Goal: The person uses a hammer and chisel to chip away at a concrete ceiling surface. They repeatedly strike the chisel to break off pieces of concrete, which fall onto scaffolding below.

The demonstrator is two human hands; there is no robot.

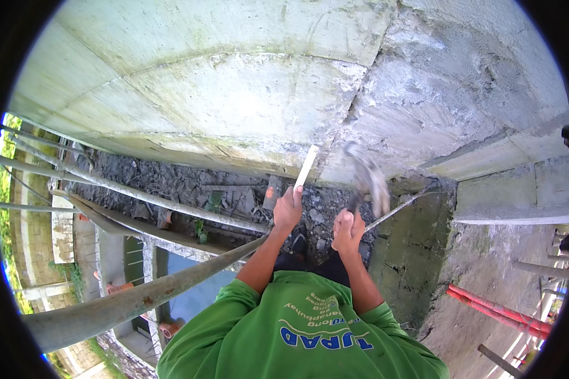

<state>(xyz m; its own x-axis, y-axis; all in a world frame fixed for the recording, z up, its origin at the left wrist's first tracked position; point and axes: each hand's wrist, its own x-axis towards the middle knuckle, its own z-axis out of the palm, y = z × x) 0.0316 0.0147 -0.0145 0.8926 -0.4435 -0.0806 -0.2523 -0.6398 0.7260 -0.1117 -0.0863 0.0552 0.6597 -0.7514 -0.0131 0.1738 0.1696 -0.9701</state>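
Note:
My left hand (288, 209) grips a pale flat bar (306, 166), its upper end angled toward the concrete wall (246, 102). Whether that end touches the wall I cannot tell. In my right hand (348, 230) is a hammer (371, 177), gripped by its dark handle. Motion blurs the hammer's head, which is beside the bar and apart from it. Just above both tools, a rough, chipped joint (348, 111) runs up the wall between a smooth panel and a coarse grey patch (436, 90).
Rubble (317, 215) covers the ground at my feet. A thick metal pipe (147, 296) crosses close on my left, with thinner pipes (170, 203) beyond. A mossy concrete block (408, 260) stands on my right, and red hoses (498, 310) lie farther out.

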